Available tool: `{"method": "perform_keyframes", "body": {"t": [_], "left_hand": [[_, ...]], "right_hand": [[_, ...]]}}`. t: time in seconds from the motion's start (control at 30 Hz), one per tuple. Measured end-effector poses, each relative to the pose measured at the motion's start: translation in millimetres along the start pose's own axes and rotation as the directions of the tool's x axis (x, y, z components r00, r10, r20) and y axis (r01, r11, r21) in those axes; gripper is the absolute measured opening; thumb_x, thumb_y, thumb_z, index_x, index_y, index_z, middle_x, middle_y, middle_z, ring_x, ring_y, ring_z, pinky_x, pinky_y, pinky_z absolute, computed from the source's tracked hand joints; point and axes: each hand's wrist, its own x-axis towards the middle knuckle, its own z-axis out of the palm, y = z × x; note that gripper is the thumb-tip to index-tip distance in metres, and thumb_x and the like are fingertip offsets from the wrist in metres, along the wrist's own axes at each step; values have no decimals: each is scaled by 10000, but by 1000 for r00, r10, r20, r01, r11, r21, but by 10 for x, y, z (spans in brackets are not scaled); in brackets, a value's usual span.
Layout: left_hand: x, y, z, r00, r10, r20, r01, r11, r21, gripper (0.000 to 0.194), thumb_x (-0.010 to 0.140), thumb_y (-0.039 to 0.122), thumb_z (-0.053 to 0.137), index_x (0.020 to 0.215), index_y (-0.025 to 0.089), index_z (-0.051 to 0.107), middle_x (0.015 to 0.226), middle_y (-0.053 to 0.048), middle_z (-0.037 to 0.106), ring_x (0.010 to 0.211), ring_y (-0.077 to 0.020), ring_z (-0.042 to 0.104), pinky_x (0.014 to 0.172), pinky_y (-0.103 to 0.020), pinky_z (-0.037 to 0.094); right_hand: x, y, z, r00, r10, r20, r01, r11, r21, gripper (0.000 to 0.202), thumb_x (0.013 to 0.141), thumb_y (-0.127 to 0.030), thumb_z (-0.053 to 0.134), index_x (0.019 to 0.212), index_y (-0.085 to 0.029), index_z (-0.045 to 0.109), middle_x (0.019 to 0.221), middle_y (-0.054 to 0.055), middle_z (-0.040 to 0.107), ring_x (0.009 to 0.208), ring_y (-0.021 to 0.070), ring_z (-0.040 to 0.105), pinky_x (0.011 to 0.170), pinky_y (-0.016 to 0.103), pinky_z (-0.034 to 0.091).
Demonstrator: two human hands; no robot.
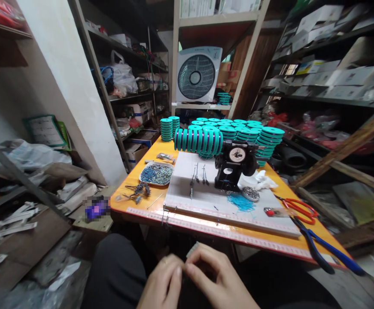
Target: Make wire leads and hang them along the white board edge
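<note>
My left hand (164,281) and my right hand (217,274) meet above my lap, in front of the table's near edge. Both are closed, thumbs and fingers pinched close together. A small greyish edge (192,249) shows by the right index finger; its kind and whatever the left fingers hold are hidden. Beyond them, a white board (180,193) lies on the orange table (125,184). On it stands a black hand winder (230,165) with a dial, carrying a row of teal coils (198,141). Light-blue cut pieces (241,201) and a round dish of small metal parts (250,194) lie nearby.
A tray of small bluish parts (156,174) sits left of the board, dark clips (138,192) before it. Red-handled scissors (302,209) and blue-handled pliers (326,246) lie at right. Stacked teal spools (270,141) stand behind; a box fan (198,75) and laden shelves surround the table.
</note>
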Motion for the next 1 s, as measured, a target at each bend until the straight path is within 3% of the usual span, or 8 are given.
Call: {"method": "perform_keyframes", "body": {"t": [0.07, 0.13, 0.23, 0.33, 0.4, 0.53, 0.77, 1.0], "left_hand": [[242, 238, -2, 998, 64, 12, -64, 998, 14, 322, 853, 414, 481, 1041, 169, 572, 1025, -82, 571, 974, -169, 518, 896, -258, 375], [519, 480, 45, 994, 76, 78, -50, 957, -285, 400, 898, 397, 384, 1244, 197, 396, 1091, -82, 534, 888, -147, 552, 813, -280, 434], [873, 724, 148, 976, 78, 205, 18, 903, -430, 436, 889, 437, 382, 1231, 167, 385, 793, -10, 493, 513, -43, 425, 508, -195, 370], [1065, 779, 215, 966, 73, 247, 29, 921, -388, 383, 859, 442, 452, 1065, 123, 497, 569, 65, 322, 395, 2, 203, 394, -142, 163], [1111, 755, 236, 968, 81, 238, 7, 937, -349, 351, 848, 452, 471, 912, 110, 523, 511, 76, 276, 382, 2, 170, 381, -139, 124], [1101, 722, 257, 977, 100, 189, -44, 959, -279, 387, 833, 495, 475, 755, 116, 485, 482, 34, 426, 366, -14, 292, 376, -140, 191], [817, 697, 231, 970, 9, 242, 77, 935, -346, 387, 866, 460, 424, 865, 89, 533, 656, -68, 624, 577, -133, 594, 620, -260, 479], [395, 375, 154, 943, -122, 309, 251, 871, -422, 366, 890, 408, 393, 897, 65, 522, 837, -166, 666, 696, -196, 647, 742, -331, 473]], "right_hand": [[-13, -70, -64, 996, -88, -29, 75, 952, -295, 320, 873, -403, 441, 837, -128, 599, 898, 40, 527, 842, 36, 482, 768, 114, 367], [13, -145, -161, 994, -112, 15, 106, 879, -466, 263, 881, -334, 418, 879, -186, 636, 963, 24, 534, 913, 54, 481, 834, 131, 354], [174, -282, -413, 990, -121, -75, 64, 852, -520, 271, 869, -325, 437, 865, -158, 650, 918, 53, 553, 849, 66, 496, 772, 135, 359], [482, -467, -724, 943, -95, -320, 26, 976, -214, 368, 856, -418, 468, 1091, -155, 574, 768, 51, 548, 609, 26, 453, 564, 104, 324], [713, -591, -872, 987, 85, -135, -41, 954, 296, 507, 867, -475, 420, 1291, -198, 399, 677, 15, 519, 432, 22, 366, 414, 115, 255], [1059, -728, -892, 989, 121, 89, -150, 853, 501, 409, 893, -483, 332, 1045, -125, 459, 724, 35, 538, 399, 29, 376, 379, 142, 290], [1213, -699, -710, 986, 162, -49, -83, 714, 695, 318, 904, -398, 300, 779, -108, 263, 574, -22, 410, 393, 4, 339, 360, 99, 193], [1209, -657, -803, 985, 170, -32, -93, 678, 729, 326, 885, -394, 366, 769, -108, 259, 578, -24, 412, 391, 1, 311, 365, 98, 162]]}}
